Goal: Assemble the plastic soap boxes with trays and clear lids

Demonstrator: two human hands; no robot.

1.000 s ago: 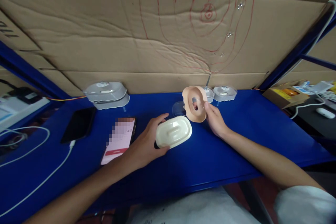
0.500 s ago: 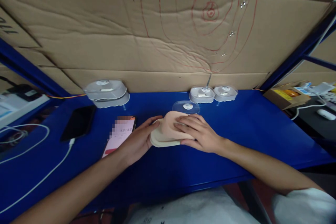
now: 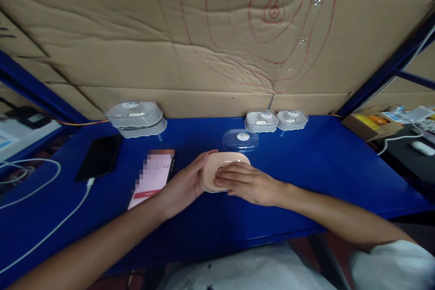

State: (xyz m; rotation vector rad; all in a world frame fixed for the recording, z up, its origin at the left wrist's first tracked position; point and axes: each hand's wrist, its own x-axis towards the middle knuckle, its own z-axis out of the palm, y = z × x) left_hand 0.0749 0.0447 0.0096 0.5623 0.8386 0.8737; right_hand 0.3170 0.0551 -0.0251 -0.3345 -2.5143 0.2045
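Note:
A peach-coloured oval piece (image 3: 212,167) lies level in a shallow container, whose clear rim shows along its lower edge. My left hand (image 3: 190,181) is closed round the container's left side, its thumb at the far edge. On top of the peach piece rest the fingers of my right hand (image 3: 253,183), held together and pressing flat, hiding its right part. Just beyond my hands a clear plastic lid (image 3: 240,141) with a round white sticker lies on the blue table (image 3: 306,181).
Stacked clear containers (image 3: 137,120) stand at the back left. Two smaller ones, a middle (image 3: 261,122) and a right one (image 3: 292,120), stand farther back. A lit phone (image 3: 152,176) and a black phone (image 3: 99,156) with a white cable lie left. Cardboard (image 3: 136,31) rises behind.
The peach piece was tilted above the pale container and now lies flat in it. My right hand has moved slightly left and down, its fingers now on top. The clear lid is more exposed.

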